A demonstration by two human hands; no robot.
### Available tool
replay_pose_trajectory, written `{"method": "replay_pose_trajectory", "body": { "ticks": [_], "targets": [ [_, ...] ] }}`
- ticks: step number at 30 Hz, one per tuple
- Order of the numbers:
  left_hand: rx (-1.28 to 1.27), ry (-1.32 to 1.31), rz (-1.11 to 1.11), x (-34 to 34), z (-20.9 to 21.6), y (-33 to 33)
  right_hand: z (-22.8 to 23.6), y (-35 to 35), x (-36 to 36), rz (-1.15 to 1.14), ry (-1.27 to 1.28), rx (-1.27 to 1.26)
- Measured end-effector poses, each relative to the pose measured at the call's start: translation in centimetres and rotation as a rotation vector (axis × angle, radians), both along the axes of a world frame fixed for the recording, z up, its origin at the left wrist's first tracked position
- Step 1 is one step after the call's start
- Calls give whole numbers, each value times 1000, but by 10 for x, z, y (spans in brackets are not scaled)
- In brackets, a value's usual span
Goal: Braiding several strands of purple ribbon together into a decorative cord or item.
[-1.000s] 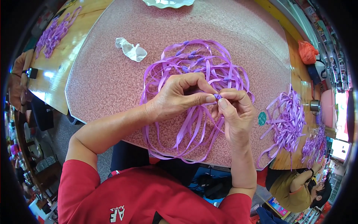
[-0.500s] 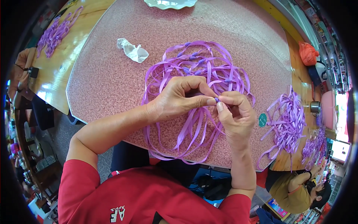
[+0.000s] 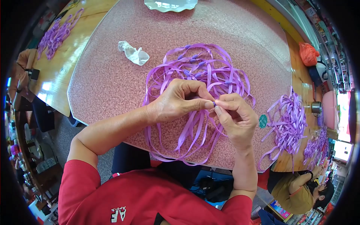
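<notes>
Both hands, left hand (image 3: pixel 176 102) and right hand (image 3: pixel 235 118), pinch a small purple bead-like clasp (image 3: pixel 214 104) above the tangled purple ribbon pile (image 3: pixel 198 78); best keep fingertips close, steady.

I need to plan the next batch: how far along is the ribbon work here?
Looks done: a ribbon heap set aside at the table's right edge. In hand: left hand and right hand pinch a small purple bead on one ribbon. Left: the loose ribbon tangle beneath them, size uncertain.
</notes>
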State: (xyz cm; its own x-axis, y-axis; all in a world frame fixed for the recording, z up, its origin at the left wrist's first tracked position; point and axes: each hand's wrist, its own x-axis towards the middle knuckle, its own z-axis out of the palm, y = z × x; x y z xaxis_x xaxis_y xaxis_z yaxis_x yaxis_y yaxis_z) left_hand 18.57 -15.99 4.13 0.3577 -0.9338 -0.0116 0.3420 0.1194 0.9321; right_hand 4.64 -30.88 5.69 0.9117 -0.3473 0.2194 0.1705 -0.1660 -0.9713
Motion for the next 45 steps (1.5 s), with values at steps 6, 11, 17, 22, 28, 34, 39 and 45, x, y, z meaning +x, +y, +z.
{"method": "replay_pose_trajectory", "body": {
  "ticks": [6, 11, 17, 22, 28, 34, 39, 45],
  "targets": [
    [-44, -241, 122, -6, -1, 2, 1, 4, 3, 18, 6, 174],
    [-59, -450, 176, -4, 2, 3, 6, 8, 4, -18, 46, 363],
    [-94, -463, 197, -2, 1, 2, 9, 2, 2, -20, 242, 419],
    [-166, -778, 241, 3, -2, 0, 10, 6, -1, -52, 171, 239],
    [-253, -945, 313, -2, -2, 0, 10, 3, -1, 4, 262, 480],
    [-270, -907, 207, 1, -3, 0, 6, -12, -1, 158, 389, 760],
    [-250, -932, 217, 8, 2, -2, 5, -6, 1, 157, 340, 822],
    [-241, -1018, 303, 4, 4, -1, 12, 7, 1, 83, 275, 726]
  ]
}}
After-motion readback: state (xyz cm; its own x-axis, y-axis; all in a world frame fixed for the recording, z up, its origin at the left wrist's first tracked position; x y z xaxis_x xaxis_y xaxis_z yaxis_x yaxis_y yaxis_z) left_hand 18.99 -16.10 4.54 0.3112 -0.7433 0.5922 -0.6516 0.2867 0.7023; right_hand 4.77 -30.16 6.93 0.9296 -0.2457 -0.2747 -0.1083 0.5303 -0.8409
